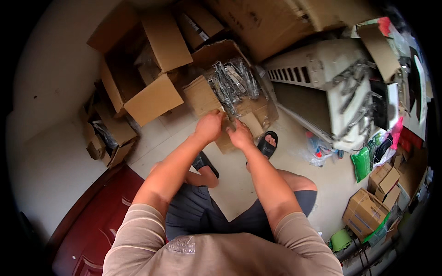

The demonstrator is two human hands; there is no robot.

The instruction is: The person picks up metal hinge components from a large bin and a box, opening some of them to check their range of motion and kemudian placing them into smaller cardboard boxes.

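Observation:
In front of me sits an open cardboard box (204, 95) filled with metal parts (235, 80) wrapped in clear plastic. My left hand (211, 125) is closed at the near edge of the box, its fingers on the cardboard by the left flap. Just beside it, my right hand (240, 134) touches the same near edge, with thumb and fingers apart. Both hands are close together over the lower front flap (225, 141). My hands partly hide the cardboard under them.
A larger open cardboard box (154, 99) stands to the left, with a smaller carton (115, 133) nearer the wall. At right is a white slotted cabinet (317, 78) bearing plastic-wrapped parts. Bags (363, 161) and cartons (366, 214) line the far right. A red door (108, 221) is at lower left.

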